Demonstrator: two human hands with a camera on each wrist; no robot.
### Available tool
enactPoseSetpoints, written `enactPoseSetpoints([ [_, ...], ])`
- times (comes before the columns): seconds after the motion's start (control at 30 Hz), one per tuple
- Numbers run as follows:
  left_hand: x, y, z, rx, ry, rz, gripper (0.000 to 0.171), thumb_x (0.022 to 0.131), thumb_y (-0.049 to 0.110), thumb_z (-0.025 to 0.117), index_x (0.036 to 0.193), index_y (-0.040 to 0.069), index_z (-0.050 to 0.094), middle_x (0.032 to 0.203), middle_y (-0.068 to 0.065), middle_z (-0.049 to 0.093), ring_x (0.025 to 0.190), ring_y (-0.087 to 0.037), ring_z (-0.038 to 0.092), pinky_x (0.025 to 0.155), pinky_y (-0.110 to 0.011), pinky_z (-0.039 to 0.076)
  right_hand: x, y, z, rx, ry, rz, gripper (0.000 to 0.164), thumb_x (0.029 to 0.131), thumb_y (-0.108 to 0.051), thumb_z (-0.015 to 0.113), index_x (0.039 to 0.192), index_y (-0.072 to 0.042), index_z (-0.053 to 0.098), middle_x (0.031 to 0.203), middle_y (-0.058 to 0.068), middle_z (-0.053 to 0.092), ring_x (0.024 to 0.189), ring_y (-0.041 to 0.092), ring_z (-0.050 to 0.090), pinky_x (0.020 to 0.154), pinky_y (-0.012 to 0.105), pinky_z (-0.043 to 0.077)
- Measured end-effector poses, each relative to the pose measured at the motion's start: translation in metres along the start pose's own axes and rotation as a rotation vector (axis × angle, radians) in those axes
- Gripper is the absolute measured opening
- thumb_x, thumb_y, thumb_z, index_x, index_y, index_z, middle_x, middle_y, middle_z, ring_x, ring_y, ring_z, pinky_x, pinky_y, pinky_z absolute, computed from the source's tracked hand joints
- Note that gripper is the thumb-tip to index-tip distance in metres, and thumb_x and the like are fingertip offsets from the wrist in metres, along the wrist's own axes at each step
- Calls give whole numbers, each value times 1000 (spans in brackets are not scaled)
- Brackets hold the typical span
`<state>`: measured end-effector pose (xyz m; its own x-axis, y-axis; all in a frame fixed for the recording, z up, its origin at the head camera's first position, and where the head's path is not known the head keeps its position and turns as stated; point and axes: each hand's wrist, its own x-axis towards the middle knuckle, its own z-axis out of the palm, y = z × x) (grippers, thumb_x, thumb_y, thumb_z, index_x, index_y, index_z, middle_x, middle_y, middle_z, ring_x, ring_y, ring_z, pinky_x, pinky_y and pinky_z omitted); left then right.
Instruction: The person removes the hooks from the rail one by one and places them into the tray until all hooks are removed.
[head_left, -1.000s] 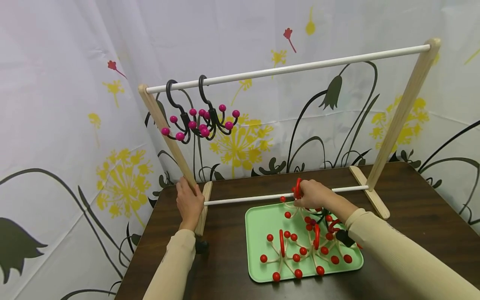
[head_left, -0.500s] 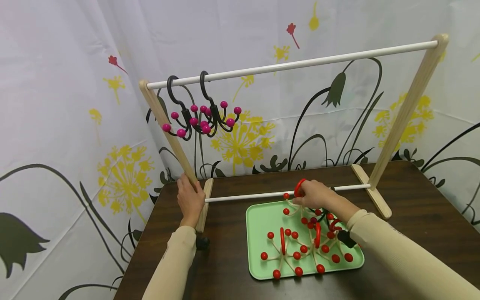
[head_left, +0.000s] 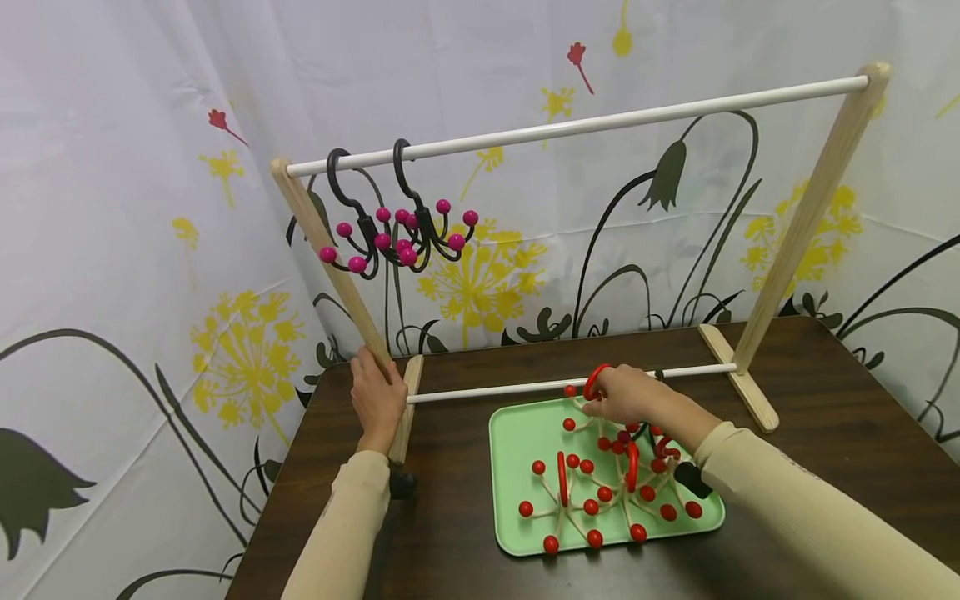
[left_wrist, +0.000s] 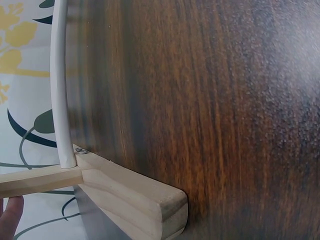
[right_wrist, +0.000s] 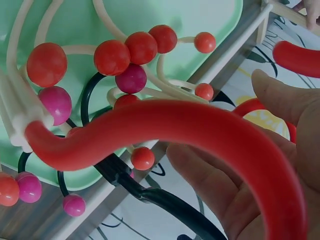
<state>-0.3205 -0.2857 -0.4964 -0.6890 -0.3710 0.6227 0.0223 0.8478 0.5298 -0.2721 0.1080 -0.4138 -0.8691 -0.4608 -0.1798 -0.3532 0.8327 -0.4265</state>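
My left hand (head_left: 377, 398) grips the left wooden post (head_left: 337, 279) of a rack low down, close to its foot; in the left wrist view a fingertip (left_wrist: 12, 212) shows under the post. At the back of a green tray (head_left: 517, 433), my right hand (head_left: 618, 393) holds a cream multi-prong hanger by its red hook (head_left: 596, 381), which leans over. Its red ball tips spread below the fingers. Two black hangers (head_left: 366, 229) with magenta ball tips hang at the left of the top rail (head_left: 585, 127). In the right wrist view, another hanger's red hook (right_wrist: 175, 115) covers part of the hand.
Several red-hooked hangers (head_left: 562, 483) stand in the tray with prongs overlapping. A black hanger (right_wrist: 117, 170) with magenta balls lies among them, partly hidden by the right arm. The rack's lower rail (head_left: 487, 392) runs just behind the tray. A patterned curtain (head_left: 487, 67) backs the table.
The held red hook has turned and leaned over, and its prongs have shifted slightly. My left hand keeps its place on the post. The head view has tilted a little.
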Motion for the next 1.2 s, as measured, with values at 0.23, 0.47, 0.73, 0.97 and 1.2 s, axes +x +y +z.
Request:
enactPoseSetpoints([
  [0.23, 0, 3, -3, -2, -7, -10, 36, 91, 13, 62, 120, -1, 45, 95, -22, 47, 74, -53, 56, 66, -61, 45, -5, 2, -2, -14, -13, -16, 33, 91, -29, 69, 112, -3, 70, 94, 4, 68, 78, 16, 62, 69, 35, 50],
  [0.47, 1, 4, -6, -9, -16, -22, 38, 90, 14, 63, 121, -1, 45, 96, -23, 47, 75, -54, 56, 66, -61, 45, -11, 0, -4, -11, -9, -7, 29, 92, -28, 68, 106, -3, 70, 77, -1, 62, 63, 13, 54, 60, 30, 45],
  [0.73, -1, 3, -4, -9, -24, -30, 38, 90, 14, 63, 122, 0, 46, 98, -22, 47, 76, -53, 57, 66, -61, 45, -20, -5, -11, 1, -16, -2, 24, 91, -29, 69, 91, -5, 71, 66, -2, 53, 56, 12, 44, 53, 28, 37],
  [0.97, -2, 3, -7, -11, -18, -33, 37, 90, 13, 63, 121, 0, 46, 97, -22, 47, 76, -53, 57, 66, -61, 45, -31, -18, -33, -76, 15, -12, 28, 90, -30, 71, 75, -7, 67, 58, -3, 46, 51, 10, 39, 52, 28, 35],
  [1.2, -1, 4, -6, -15, -21, -30, 40, 91, 13, 63, 124, 0, 46, 99, -22, 48, 76, -53, 57, 66, -61, 45, -37, -51, -61, -164, 178, -83, 19, 86, -24, 74, 72, -12, 71, 63, -4, 61, 56, 12, 56, 55, 33, 47],
])
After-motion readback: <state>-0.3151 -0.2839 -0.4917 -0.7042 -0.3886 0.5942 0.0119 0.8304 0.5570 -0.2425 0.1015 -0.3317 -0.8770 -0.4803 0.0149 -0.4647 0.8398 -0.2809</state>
